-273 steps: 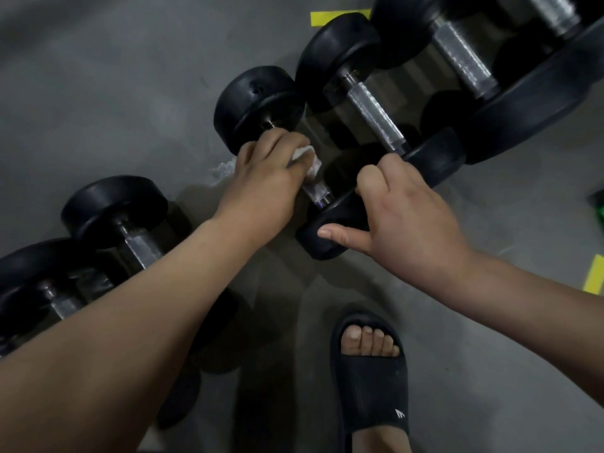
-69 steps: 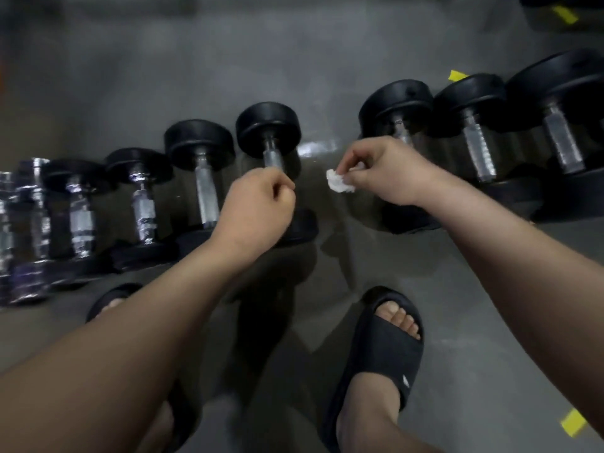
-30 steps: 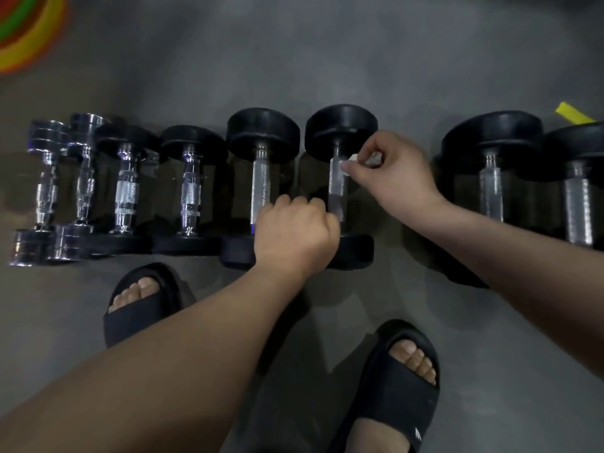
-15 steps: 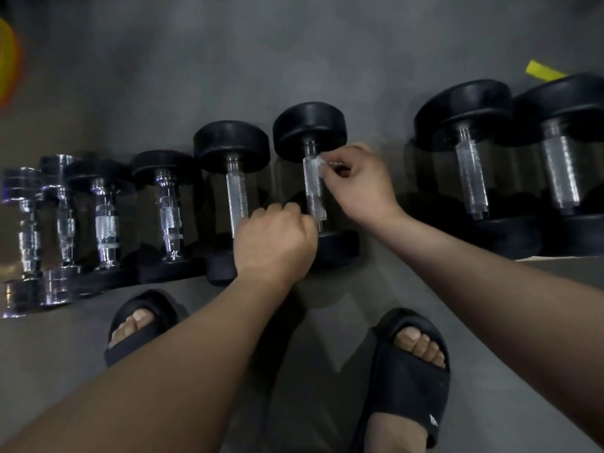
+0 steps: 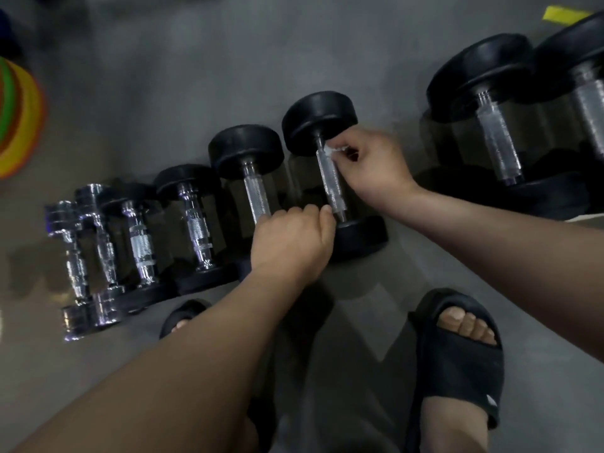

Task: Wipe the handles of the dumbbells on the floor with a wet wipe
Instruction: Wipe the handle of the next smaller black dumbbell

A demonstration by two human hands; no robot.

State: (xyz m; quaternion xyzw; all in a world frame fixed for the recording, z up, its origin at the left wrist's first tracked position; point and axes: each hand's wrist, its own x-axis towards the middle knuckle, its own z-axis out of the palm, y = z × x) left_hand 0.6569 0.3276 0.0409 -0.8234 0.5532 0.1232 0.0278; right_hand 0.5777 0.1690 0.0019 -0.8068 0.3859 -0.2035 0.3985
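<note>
A row of dumbbells lies on the grey floor (image 5: 196,76). My right hand (image 5: 372,168) pinches a small white wet wipe (image 5: 333,151) against the top of the knurled chrome handle (image 5: 330,181) of a black dumbbell (image 5: 318,120) in the middle of the row. My left hand (image 5: 291,243) is curled into a fist and rests at the near ends of that dumbbell and its left neighbour (image 5: 246,150). It hides the neighbour's near head. I cannot tell whether it grips anything.
Smaller black and chrome dumbbells (image 5: 98,243) continue to the left; two bigger black ones (image 5: 490,89) lie to the right. Coloured rings (image 5: 16,119) sit at the left edge and yellow tape (image 5: 560,13) at top right. My feet in black slides (image 5: 457,361) stand just before the row.
Since 9 s ago I moved left along the row and the wipe passed from my left hand to my right. Lately the wipe has stayed near the handle's top; my left fist keeps still.
</note>
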